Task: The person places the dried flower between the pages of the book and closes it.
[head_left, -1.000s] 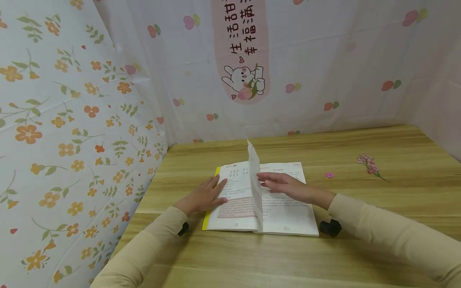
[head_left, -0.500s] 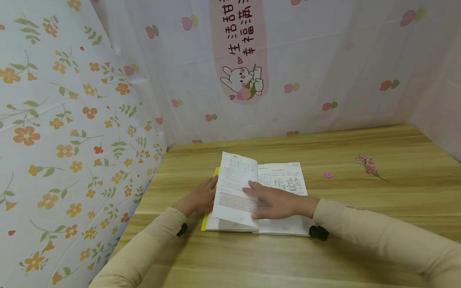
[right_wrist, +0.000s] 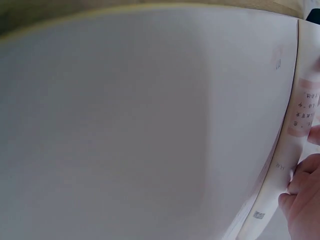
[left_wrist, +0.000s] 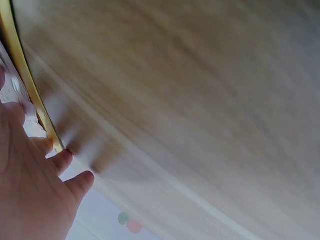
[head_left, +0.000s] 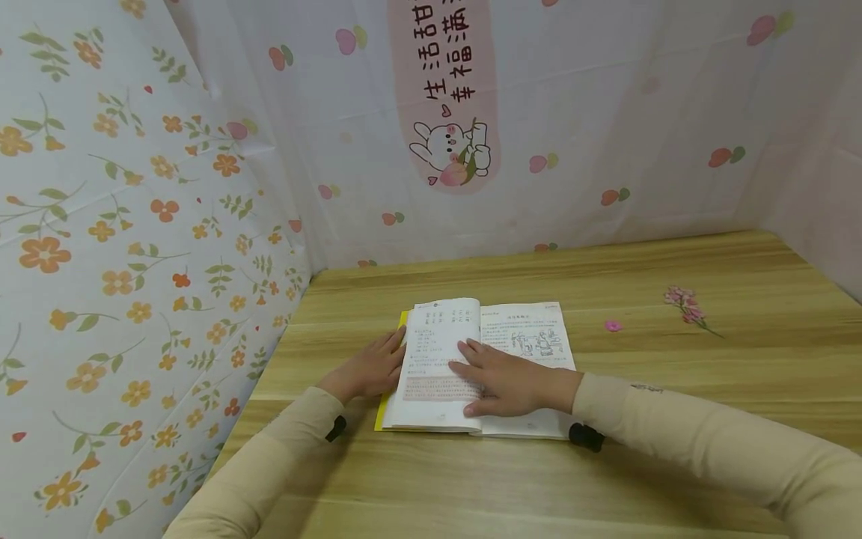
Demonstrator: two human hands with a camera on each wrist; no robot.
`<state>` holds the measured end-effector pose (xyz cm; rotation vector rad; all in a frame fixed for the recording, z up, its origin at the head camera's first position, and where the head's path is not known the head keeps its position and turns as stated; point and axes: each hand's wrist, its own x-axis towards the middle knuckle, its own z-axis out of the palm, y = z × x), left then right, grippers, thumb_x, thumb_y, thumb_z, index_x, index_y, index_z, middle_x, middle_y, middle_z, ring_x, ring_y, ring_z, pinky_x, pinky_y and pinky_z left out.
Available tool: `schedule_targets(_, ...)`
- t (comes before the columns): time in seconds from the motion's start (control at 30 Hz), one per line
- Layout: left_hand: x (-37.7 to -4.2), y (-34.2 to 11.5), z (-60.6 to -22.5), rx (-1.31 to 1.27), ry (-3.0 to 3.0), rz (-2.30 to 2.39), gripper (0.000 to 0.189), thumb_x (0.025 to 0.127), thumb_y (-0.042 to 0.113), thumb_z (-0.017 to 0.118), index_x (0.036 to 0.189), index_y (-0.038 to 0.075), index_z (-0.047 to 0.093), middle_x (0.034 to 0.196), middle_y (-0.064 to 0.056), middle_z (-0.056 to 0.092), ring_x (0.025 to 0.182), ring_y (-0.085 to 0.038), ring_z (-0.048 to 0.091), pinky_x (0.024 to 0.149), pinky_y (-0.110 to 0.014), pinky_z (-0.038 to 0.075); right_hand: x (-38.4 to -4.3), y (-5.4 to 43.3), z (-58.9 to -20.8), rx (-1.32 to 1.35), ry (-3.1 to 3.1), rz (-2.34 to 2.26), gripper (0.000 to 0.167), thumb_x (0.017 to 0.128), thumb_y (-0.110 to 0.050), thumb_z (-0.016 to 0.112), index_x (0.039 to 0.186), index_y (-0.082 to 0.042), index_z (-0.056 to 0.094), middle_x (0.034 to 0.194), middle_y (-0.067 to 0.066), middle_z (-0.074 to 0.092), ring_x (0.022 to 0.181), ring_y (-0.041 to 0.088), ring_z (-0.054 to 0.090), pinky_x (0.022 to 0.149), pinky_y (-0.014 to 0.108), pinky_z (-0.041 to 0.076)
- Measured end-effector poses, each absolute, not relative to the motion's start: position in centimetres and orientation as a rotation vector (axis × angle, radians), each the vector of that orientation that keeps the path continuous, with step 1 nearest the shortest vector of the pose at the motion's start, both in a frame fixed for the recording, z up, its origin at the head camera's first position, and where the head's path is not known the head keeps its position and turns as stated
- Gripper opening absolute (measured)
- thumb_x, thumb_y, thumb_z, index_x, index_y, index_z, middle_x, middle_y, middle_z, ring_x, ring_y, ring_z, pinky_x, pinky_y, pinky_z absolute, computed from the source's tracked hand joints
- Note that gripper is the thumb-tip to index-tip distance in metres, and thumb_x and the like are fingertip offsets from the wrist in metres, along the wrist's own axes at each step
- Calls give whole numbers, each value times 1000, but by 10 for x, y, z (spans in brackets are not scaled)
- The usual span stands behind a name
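An open book [head_left: 431, 355] with printed pages lies on the wooden table, its yellow cover [head_left: 382, 415] showing along the left side. My left hand [head_left: 370, 367] rests at that left edge, fingertips partly hidden by the page. In the left wrist view its fingers [left_wrist: 80, 185] reach out along the yellow edge [left_wrist: 37, 97]. Across the spine, my right hand [head_left: 508, 382] rests with spread fingers on the inner part of the left page. The right page [head_left: 518, 318] carries text and a line drawing. In the right wrist view, the right hand [right_wrist: 306, 200] appears beside the curved page near the spine.
A small pink flower [head_left: 613, 326] and a pink flower sprig [head_left: 687, 305] lie on the table [head_left: 431, 486] to the right of the book. Printed cloth hangs behind the table [head_left: 572, 97] and along its left side [head_left: 135, 299].
The upright page has turned over to the left and now lies flat. My right hand has followed it and settled near the spine; my left hand has stayed at the book's left edge.
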<state>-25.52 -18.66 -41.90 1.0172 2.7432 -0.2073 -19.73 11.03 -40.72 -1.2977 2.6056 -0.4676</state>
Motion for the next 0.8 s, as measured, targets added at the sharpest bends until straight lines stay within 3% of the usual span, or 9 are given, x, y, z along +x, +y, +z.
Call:
schedule_targets(0.23,-258,-192,-420,946,2755,-121,58,107,34,26,155,4,14,159,-20,10,145,-34,13,114,-46,19,-198,107,-408,-1318,2635,-358,80,95,-60,48,152,-8,32,158,23,15,145,35,11,114,47,18)
schedule_targets(0.5,-259,-192,-413,967,2817,44,60,106,30,31,153,-3,14,158,-23,12,145,-33,14,115,-45,15,-199,103,-409,-1284,2629,-305,80,93,-64,46,152,-11,34,158,20,16,146,32,10,114,43,19)
schedule_targets(0.8,-260,-174,-409,987,2813,-30,82,100,53,41,155,1,10,160,-20,7,145,-34,14,115,-43,16,-204,100,-408,-1321,2635,-289,78,92,-63,50,148,-10,42,155,22,25,144,35,19,112,43,25)
